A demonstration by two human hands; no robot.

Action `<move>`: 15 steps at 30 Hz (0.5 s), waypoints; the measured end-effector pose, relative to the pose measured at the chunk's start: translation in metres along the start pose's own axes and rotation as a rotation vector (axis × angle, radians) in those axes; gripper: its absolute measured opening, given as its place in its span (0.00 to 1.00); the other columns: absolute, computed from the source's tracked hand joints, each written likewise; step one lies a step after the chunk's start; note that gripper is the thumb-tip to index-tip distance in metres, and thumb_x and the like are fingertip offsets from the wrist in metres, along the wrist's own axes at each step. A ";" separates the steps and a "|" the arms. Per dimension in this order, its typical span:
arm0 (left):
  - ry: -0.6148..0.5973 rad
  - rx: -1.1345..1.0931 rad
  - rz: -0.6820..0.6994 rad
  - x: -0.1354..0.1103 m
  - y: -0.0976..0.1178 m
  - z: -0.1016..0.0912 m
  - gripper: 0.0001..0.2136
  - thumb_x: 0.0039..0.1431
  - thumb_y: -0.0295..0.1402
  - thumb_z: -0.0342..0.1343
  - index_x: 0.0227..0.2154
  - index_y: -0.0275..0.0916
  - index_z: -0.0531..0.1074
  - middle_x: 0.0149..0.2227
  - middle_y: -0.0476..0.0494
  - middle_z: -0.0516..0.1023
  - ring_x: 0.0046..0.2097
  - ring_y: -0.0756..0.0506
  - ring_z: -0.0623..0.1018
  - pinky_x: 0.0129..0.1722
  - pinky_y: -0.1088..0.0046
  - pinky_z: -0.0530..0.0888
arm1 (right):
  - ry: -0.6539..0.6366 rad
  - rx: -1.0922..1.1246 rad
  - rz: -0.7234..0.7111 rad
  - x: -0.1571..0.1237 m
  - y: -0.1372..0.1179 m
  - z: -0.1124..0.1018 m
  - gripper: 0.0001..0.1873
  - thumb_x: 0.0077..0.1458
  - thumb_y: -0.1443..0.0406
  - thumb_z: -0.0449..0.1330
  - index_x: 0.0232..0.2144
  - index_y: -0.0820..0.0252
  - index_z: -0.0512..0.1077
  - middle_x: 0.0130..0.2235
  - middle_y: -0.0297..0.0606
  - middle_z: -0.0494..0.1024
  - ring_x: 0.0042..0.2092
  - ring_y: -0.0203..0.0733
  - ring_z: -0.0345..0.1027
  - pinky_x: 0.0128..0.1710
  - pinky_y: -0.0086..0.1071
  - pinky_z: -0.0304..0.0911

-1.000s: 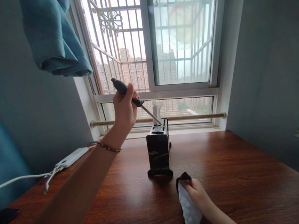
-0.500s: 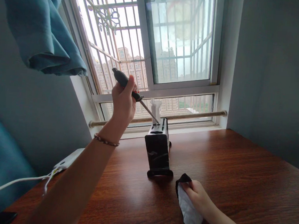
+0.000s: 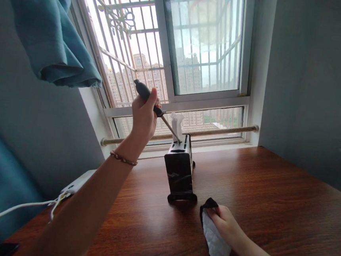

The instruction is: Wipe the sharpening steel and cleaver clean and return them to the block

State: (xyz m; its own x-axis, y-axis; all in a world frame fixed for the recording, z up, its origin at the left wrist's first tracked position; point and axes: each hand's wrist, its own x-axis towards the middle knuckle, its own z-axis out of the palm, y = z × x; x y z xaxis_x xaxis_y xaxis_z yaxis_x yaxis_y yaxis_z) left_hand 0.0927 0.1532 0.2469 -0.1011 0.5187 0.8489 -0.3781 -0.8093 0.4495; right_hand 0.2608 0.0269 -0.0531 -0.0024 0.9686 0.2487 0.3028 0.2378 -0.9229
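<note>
Because I am holding the dark-handled rod [image 3: 158,111] at a slant, with its thin tip just meeting a slot in the top of the black block [image 3: 181,172], I am judging that the tip could be glancing off the slot's edge and scratching the glossy face. The same slip could be knocking the white piece [image 3: 177,122] that is standing in the block just behind it. The block is standing upright on a small foot in the middle of the table [image 3: 286,202], toward the far side by the window. Nothing is steadying it, so a sideways push from the rod could be tipping it over. My arm is reaching out at full stretch, which I think is making my aim less sure. My left hand [image 3: 143,119] is closing in a full fist around the rod's handle, thumb up along it, raised to the left of the block and above it. My right hand [image 3: 224,224] is lying on the near side of the table, on top of a white cloth [image 3: 216,245] with a dark edge, just right of the block's foot. Its fingers are curling loosely over the cloth's far corner, though I cannot tell whether they are pinching it or only pressing down on it.
</note>
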 end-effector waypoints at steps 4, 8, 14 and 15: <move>-0.026 -0.030 -0.053 0.019 -0.011 0.007 0.11 0.52 0.31 0.58 0.20 0.38 0.61 0.19 0.54 0.58 0.21 0.55 0.60 0.22 0.77 0.59 | -0.005 -0.017 0.013 0.000 -0.001 0.001 0.27 0.51 0.49 0.47 0.24 0.70 0.67 0.29 0.48 0.72 0.33 0.46 0.61 0.32 0.33 0.55; -0.162 0.084 -0.190 0.047 -0.023 0.020 0.09 0.54 0.28 0.56 0.22 0.37 0.63 0.19 0.53 0.63 0.20 0.55 0.64 0.21 0.78 0.62 | 0.005 -0.020 0.024 0.001 0.002 0.002 0.27 0.51 0.49 0.47 0.22 0.69 0.66 0.28 0.47 0.71 0.32 0.45 0.60 0.31 0.33 0.54; -0.220 0.380 -0.245 0.069 -0.045 0.031 0.09 0.56 0.29 0.55 0.23 0.36 0.63 0.18 0.50 0.68 0.20 0.52 0.69 0.22 0.76 0.64 | 0.031 -0.037 0.002 0.005 0.008 0.001 0.26 0.51 0.50 0.47 0.23 0.70 0.69 0.29 0.48 0.73 0.33 0.48 0.63 0.32 0.33 0.54; -0.205 0.379 -0.242 0.070 -0.049 0.031 0.09 0.55 0.29 0.55 0.23 0.36 0.63 0.17 0.50 0.67 0.19 0.52 0.69 0.22 0.76 0.64 | 0.037 -0.042 0.002 0.005 0.008 0.000 0.26 0.51 0.50 0.47 0.23 0.70 0.69 0.29 0.48 0.73 0.33 0.49 0.63 0.32 0.34 0.54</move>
State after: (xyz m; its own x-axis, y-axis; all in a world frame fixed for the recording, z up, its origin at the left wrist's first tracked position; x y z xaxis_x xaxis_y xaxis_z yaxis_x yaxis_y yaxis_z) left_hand 0.1325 0.2205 0.2935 0.1457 0.6700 0.7279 -0.0032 -0.7354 0.6776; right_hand 0.2635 0.0342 -0.0594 0.0330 0.9654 0.2587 0.3425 0.2322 -0.9104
